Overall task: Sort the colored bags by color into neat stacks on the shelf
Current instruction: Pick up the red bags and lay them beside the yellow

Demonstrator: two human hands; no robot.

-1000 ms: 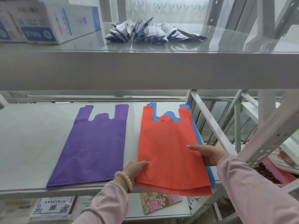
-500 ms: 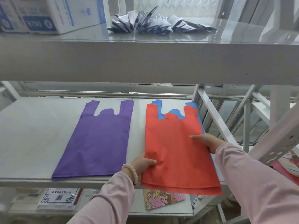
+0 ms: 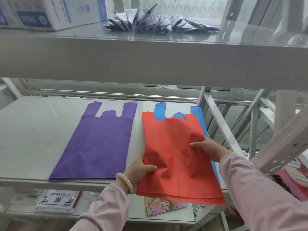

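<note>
**Both hands on the red bag at the shelf front**

Here we are at the middle shelf, and both hands have hold of the red bag. The left hand grips its left edge low down, thumb pressed on top, fingers tucked out of sight beneath. The right hand pinches the right edge higher up, thumb on the cloth, the other fingers hidden under it. The red bag is creased between the two grips, and its bottom edge hangs out past the front lip of the shelf.

Under the red lies a blue bag: its handles poke out beyond the red ones, and a blue strip runs down the right side. A sliver of purple peeks from below the blue at the handles.

Just to the left, apart from the red, the purple bag lies flat, handles toward the back and bottom edge near the shelf front.

There is a bead bracelet on the left wrist, and both sleeves are pink. Up on the top shelf sit a cardboard box and a fan of folded packets. Down below, a cartoon pouch shows under the red bag's edge, and a printed pack lies to its left.
</note>
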